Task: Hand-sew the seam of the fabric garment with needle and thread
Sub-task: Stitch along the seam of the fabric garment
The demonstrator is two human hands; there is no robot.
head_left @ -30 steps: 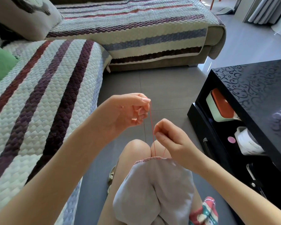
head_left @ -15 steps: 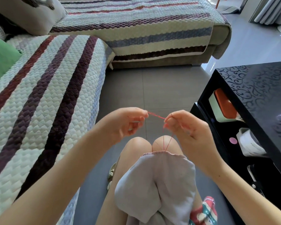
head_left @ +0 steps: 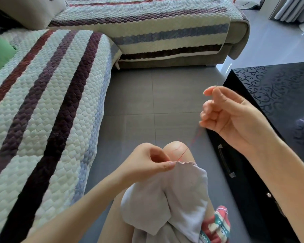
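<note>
A pale grey fabric garment (head_left: 181, 192) lies draped over my knees, its stitched top edge near my right knee. My left hand (head_left: 147, 162) pinches that edge at the seam. A red thread (head_left: 191, 142) runs from the pinched spot up and to the right to my right hand (head_left: 230, 116). That hand is raised beside the black table and pinches a thin needle (head_left: 214, 94) between thumb and forefinger, with the other fingers curled.
A quilted striped sofa cover (head_left: 47, 109) fills the left and the back. A glossy black coffee table (head_left: 277, 106) with a handled drawer stands close on the right. Grey floor tiles (head_left: 156, 97) lie ahead. A red patterned cloth item (head_left: 216, 227) sits by my right thigh.
My right hand has risen up and to the right, drawing the red thread out. My left hand has dropped from the thread to pinch the garment's edge.
</note>
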